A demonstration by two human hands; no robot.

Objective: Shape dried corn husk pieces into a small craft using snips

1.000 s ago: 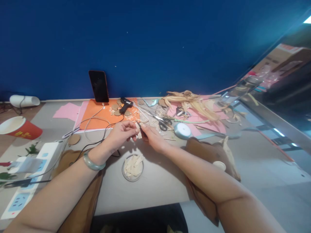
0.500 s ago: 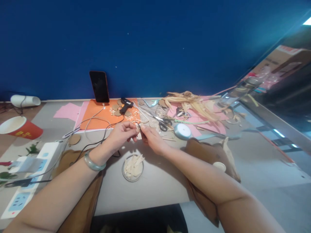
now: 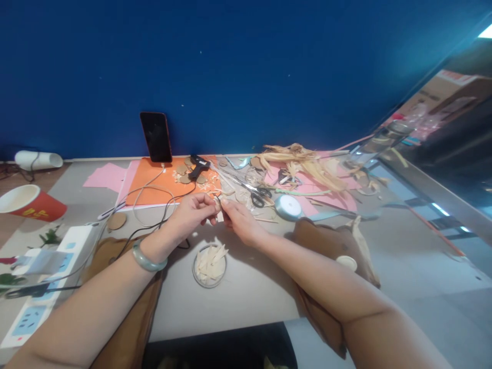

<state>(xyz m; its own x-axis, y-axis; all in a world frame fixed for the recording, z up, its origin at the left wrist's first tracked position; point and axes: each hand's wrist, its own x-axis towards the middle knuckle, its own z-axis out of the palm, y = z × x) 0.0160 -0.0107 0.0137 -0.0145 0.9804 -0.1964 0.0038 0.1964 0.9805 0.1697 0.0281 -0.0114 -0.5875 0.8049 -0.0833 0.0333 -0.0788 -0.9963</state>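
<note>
Over the middle of the table, my left hand (image 3: pixel 200 209) and my right hand (image 3: pixel 239 218) meet at the fingertips. Both are closed in a pinch. Between them shows a small dark-tipped piece, too small and too covered by fingers to name. A pale bit is visible just under the fingertips. Below my hands stands a round clear dish (image 3: pixel 195 274) holding pale, pointed flat strips (image 3: pixel 211 262). A black glue gun (image 3: pixel 200 166) lies beyond my left hand, and scissors (image 3: pixel 258 196) lie beyond my right.
A phone (image 3: pixel 156 137) leans on the blue wall. A ribbon roll (image 3: pixel 288 207) and dried husks (image 3: pixel 307 166) lie at right. On the left are a red paper cup (image 3: pixel 42 205), a power strip (image 3: pixel 71 256) and loose cables. Brown cloth (image 3: pixel 119 318) lies beneath my left forearm.
My hands stay joined at nearly the same spot, with only a slight shift of the fingers. The whole view has drifted very slightly.
</note>
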